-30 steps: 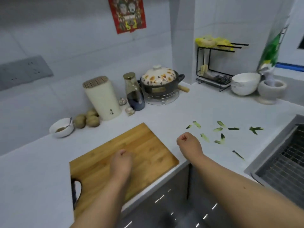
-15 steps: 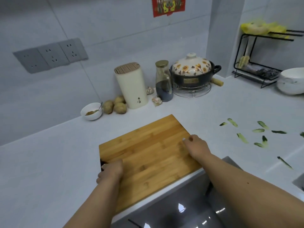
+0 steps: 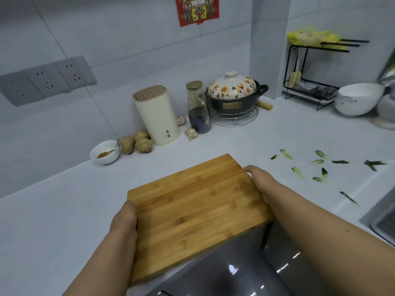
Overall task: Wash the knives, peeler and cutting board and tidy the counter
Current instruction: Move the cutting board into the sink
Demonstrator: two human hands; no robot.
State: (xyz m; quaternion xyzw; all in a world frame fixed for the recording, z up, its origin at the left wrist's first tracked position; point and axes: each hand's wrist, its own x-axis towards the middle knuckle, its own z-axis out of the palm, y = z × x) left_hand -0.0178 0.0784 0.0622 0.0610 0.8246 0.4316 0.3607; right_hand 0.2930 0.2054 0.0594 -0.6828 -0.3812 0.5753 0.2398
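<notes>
Two bare hands grip a wooden board (image 3: 198,212) by its short ends: the left hand (image 3: 125,218) curls round the near-left end, the right hand (image 3: 259,180) holds the far-right end. The board juts past the white counter (image 3: 53,221) edge. Green peels (image 3: 320,165) lie scattered to the right; a knife block (image 3: 156,116) stands behind.

A honey-brown striped bamboo cutting board (image 3: 196,212) lies on the pale grey-white stone counter (image 3: 53,221). The cream ceramic pot lid (image 3: 232,86) bears orange flowers; scattered peels (image 3: 320,165) look dark green, perhaps cucumber.
</notes>
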